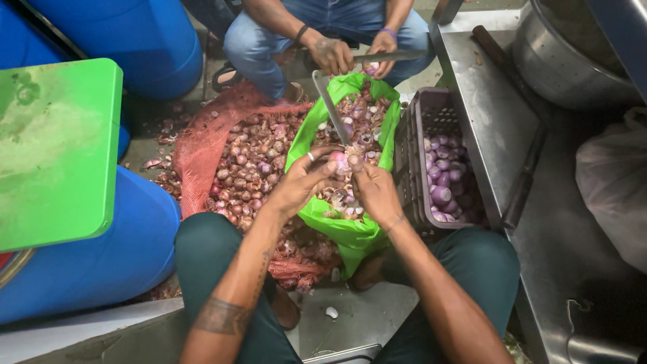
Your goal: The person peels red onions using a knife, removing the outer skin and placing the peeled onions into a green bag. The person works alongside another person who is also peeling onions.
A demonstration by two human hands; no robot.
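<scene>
My left hand (pixel 301 180), with a ring on one finger, grips the handle of a long steel knife (pixel 331 108) whose blade points up and away from me. My right hand (pixel 375 193) pinches a small pinkish onion (pixel 339 161) just beside the knife handle. Both hands hover over a green plastic bag (pixel 350 232) full of onion skins and trimmings. Left of the bag, a red mesh sack (pixel 202 152) lies open with several unpeeled onions (pixel 251 165). To the right stands a dark plastic crate (pixel 412 145) that holds peeled purple onions (pixel 441 185).
A person in jeans sits opposite; their hands (pixel 331 54) hold another knife (pixel 394 56) and an onion. Blue barrels (pixel 101 263) and a green board (pixel 57 152) are at my left. A steel counter (pixel 499 128), a large steel pot (pixel 573 61) and a white bag (pixel 613 182) are at my right.
</scene>
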